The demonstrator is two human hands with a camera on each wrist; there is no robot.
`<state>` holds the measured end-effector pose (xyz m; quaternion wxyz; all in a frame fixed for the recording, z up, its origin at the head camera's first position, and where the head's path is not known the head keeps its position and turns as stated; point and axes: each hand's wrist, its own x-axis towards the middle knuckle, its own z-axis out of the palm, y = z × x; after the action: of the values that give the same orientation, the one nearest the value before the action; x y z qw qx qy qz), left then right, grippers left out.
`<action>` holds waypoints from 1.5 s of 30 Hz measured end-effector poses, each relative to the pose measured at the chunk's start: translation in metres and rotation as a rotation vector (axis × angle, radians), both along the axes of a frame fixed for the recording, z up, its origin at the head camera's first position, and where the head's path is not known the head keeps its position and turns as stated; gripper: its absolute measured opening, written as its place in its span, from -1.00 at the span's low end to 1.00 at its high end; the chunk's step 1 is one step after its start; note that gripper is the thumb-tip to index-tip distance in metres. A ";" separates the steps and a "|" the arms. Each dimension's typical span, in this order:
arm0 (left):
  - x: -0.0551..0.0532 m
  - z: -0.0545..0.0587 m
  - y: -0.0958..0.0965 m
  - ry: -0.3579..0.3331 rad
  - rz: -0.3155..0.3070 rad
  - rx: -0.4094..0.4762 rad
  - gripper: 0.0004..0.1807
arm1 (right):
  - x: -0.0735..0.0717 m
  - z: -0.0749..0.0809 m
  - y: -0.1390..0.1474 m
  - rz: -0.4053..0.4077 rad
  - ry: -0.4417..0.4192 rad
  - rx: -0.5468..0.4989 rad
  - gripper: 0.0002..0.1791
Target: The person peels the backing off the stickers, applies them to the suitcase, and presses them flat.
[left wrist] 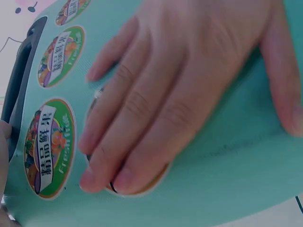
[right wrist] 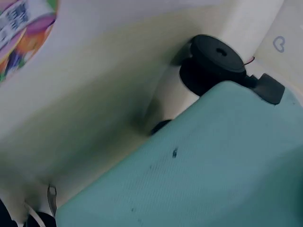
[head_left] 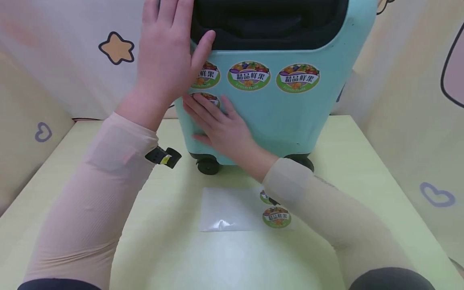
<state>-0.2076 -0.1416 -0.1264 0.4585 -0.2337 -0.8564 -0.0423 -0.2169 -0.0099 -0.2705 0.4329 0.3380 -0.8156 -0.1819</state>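
A light-blue wheeled suitcase [head_left: 275, 125] stands upright with a black recessed panel [head_left: 268, 24] at its top. My left hand [head_left: 164, 52] rests on its upper left side, fingers extended upward and partly out of frame. My right hand [head_left: 226, 131] lies with straight fingers on an oval fruit sticker [head_left: 208, 98] below the upper row. In the left wrist view, the right hand's fingers [left wrist: 137, 104] press flat over that sticker, covering most of it. Three similar stickers form the row above, including the middle sticker [head_left: 249, 75] and right sticker [head_left: 298, 78].
On the pale green table [head_left: 166, 249] lies a clear backing sheet [head_left: 228, 209] carrying two stickers, the nearer sticker [head_left: 276, 217] in full view. Black wheels [head_left: 208, 166] support the suitcase. Patterned fabric [head_left: 398, 92] surrounds the table. A black strap [head_left: 163, 156] juts from the left wrist.
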 end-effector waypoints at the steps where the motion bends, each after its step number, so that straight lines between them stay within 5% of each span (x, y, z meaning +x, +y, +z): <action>1: 0.000 0.000 -0.002 0.001 0.001 0.002 -0.24 | 0.000 0.000 -0.001 0.002 0.002 0.000 -0.32; 12: 0.000 0.002 -0.003 -0.005 -0.041 0.022 -0.25 | -0.002 -0.004 0.016 0.093 0.032 -0.105 -0.29; 18: 0.003 0.002 -0.001 -0.025 -0.029 -0.006 -0.24 | 0.001 -0.005 0.023 0.079 0.058 -0.120 -0.27; 33: 0.007 0.002 -0.003 -0.086 -0.050 0.017 -0.26 | 0.012 -0.002 0.042 0.051 -0.040 -0.082 -0.24; 38: 0.016 -0.008 -0.004 -0.117 -0.043 0.000 -0.25 | 0.023 0.003 0.050 0.026 -0.088 -0.037 -0.24; 45: 0.038 -0.036 -0.005 -0.155 -0.108 0.043 -0.28 | 0.042 -0.004 0.069 0.009 -0.181 0.081 -0.27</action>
<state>-0.1697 -0.1461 -0.1620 0.3928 -0.2654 -0.8744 -0.1032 -0.1750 0.0594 -0.2749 0.3443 0.3738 -0.8419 -0.1817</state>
